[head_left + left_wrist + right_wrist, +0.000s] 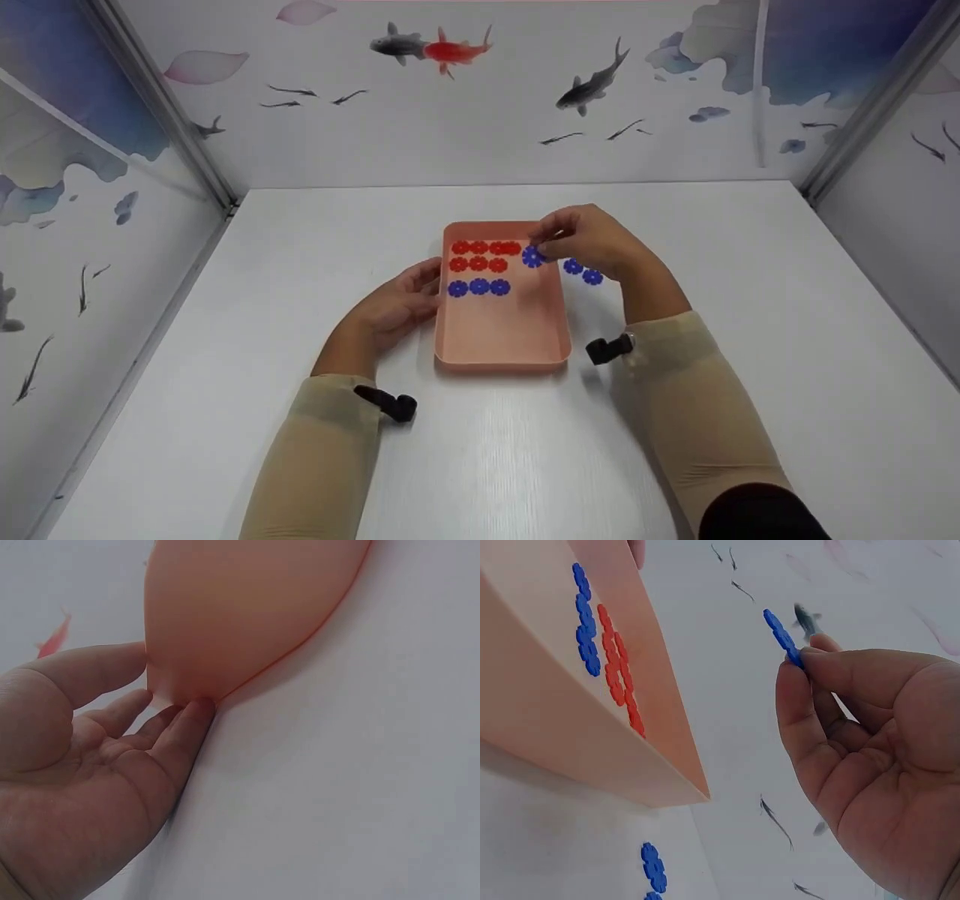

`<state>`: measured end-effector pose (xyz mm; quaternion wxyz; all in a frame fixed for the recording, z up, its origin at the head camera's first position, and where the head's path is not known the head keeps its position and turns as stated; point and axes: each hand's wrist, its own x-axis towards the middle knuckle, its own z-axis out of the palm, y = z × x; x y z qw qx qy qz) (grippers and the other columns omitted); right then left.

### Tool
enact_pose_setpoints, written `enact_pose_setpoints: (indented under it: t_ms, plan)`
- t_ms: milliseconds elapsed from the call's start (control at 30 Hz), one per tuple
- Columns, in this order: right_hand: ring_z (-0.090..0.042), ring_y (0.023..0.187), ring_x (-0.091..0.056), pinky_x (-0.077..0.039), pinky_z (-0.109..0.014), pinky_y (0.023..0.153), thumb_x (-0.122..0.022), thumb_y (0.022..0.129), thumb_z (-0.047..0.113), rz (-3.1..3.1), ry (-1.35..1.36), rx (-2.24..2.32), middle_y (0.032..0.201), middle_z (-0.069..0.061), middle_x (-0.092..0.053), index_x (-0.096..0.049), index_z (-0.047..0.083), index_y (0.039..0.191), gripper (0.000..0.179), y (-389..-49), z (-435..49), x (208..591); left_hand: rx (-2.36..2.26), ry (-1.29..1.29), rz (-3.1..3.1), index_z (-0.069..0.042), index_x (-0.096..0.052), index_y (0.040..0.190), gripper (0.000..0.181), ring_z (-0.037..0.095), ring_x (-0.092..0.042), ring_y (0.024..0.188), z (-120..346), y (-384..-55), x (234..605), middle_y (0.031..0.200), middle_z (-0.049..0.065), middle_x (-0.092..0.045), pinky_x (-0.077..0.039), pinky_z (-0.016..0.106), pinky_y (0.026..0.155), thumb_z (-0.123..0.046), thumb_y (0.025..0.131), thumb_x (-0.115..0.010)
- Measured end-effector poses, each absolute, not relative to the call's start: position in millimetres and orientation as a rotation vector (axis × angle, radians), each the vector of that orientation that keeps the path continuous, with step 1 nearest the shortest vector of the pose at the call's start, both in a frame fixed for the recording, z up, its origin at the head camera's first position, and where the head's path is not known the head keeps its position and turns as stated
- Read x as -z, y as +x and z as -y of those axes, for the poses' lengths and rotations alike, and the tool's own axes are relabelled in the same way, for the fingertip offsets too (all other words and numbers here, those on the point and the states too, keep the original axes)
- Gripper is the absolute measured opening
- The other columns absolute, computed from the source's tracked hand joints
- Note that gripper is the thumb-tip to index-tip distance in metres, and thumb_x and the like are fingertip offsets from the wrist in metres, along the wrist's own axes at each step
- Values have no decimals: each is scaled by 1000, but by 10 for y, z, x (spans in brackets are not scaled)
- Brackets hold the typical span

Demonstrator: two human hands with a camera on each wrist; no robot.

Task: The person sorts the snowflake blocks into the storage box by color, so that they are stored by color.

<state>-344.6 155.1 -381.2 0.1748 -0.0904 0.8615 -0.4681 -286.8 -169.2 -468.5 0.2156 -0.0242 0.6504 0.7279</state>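
Observation:
My right hand (592,238) pinches a blue flower-shaped plastic disc (533,256) between thumb and index finger, above the right part of the pink tray (501,337). The right wrist view shows this blue disc (781,636) edge-on, raised clear of the tray. My left hand (397,306) touches the tray's left outer side. In the left wrist view its fingertips rest against the tray wall (232,622), fingers fairly straight. Inside the tray, red flower discs (478,264) lie in two rows near the far end, and a row of three blue flower discs (479,286) lies nearer me.
Right of the tray, partly beside my right hand, two blue discs (592,277) show on the white table (480,450). White panels with painted fish (592,82) stand at the back and sides. A small black camera sits on each wrist.

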Motion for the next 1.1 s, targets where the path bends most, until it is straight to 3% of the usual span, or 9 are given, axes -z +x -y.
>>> enact_pose_setpoints:
  t_ms: [333,700,1100]
  plan:
    - [-25,109,-72,-59,-46,110,-72,100,4,-2335,-228,1127,120,-10,-72,-74,10,126,27,-3658,-1181,3878,-2012,-69,-1812,-31,-42,164,86,15,-37,161,1707,-2867,4682,172,-11,-40,-44,37,126,-5,92,-81]
    - [-23,105,-68,-60,-37,101,-73,102,18,-2399,-236,920,116,-4,-73,-78,19,119,18,-3756,-1065,4090,-2012,-72,-1811,-28,-41,165,87,16,-37,161,1681,-2854,4688,171,-9,-41,-42,37,127,-3,92,-80]
    - [-24,105,-67,-57,-38,104,-74,100,14,-2433,-188,923,112,-4,-74,-81,23,108,13,-3739,-1028,4160,-2022,-86,-1800,-30,-42,164,87,15,-37,162,1683,-2861,4701,171,-11,-41,-41,38,129,-2,92,-80]
